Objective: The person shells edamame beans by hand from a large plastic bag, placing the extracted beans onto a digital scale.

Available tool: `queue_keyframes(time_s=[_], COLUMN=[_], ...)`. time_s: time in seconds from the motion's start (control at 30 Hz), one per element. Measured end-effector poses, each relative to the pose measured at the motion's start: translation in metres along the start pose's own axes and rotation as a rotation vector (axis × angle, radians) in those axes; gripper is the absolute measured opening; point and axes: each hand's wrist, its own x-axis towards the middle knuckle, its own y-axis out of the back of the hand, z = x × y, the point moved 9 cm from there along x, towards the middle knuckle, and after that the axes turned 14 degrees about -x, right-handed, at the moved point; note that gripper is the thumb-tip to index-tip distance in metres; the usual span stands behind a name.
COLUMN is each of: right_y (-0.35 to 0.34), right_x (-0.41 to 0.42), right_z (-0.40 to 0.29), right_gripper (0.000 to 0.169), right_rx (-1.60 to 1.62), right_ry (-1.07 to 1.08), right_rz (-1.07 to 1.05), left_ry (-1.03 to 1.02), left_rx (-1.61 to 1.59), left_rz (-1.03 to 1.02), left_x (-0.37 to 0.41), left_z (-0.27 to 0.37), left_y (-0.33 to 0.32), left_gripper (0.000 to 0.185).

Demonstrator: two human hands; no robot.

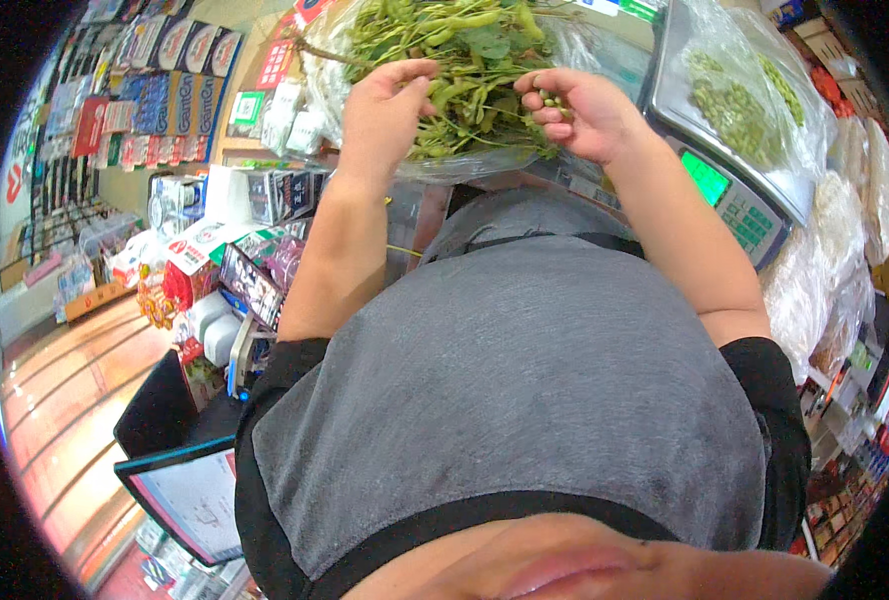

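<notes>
A heap of green soybean pods on stalks with leaves [482, 45] lies in front of me on a clear plastic bag [459, 171]. My left hand [388, 112] is over the heap's left side, thumb and fingers bent close together. Whether a pod is between those fingertips cannot be made out. At the heap's right side is my right hand [583, 112], its fingers curled around several shelled green beans [549, 98]. On a digital scale [752, 214] to the right, a clear plastic bag [752, 37] holds more shelled beans [737, 112].
Left of my arm, a phone [252, 285] leans among small packaged goods. A monitor [186, 495] stands at lower left, and racks of boxed goods [144, 97] fill the upper left. Filled plastic bags [812, 277] crowd the scale's right side.
</notes>
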Motion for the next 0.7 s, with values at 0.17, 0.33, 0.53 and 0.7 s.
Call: queue_keyframes(time_s=[0.17,0.33,0.53,0.7], right_y=[0.041,0.111,0.18,0.234], right_x=[-0.06,-0.135,-0.193,-0.182], right_z=[-0.043,-0.113,-0.153,-0.146], right_gripper=[0.019,0.022,0.018,0.026], right_rx=[0.172,0.13,0.166,-0.014], right_ry=[0.161,0.408,0.393,0.351], right_rz=[-0.142,-0.122,0.183,0.473], left_ry=[-0.322,-0.419,-0.315,-0.25], left_rx=[0.573,0.961,1.134,1.185], left_rz=[-0.002,-0.028,0.005,-0.009], left_x=[-0.01,-0.025,-0.019,-0.011], left_z=[0.023,0.024,0.024,0.02], left_y=[0.003,-0.03,-0.043,-0.043], left_gripper=[0.016,0.023,0.025,0.022])
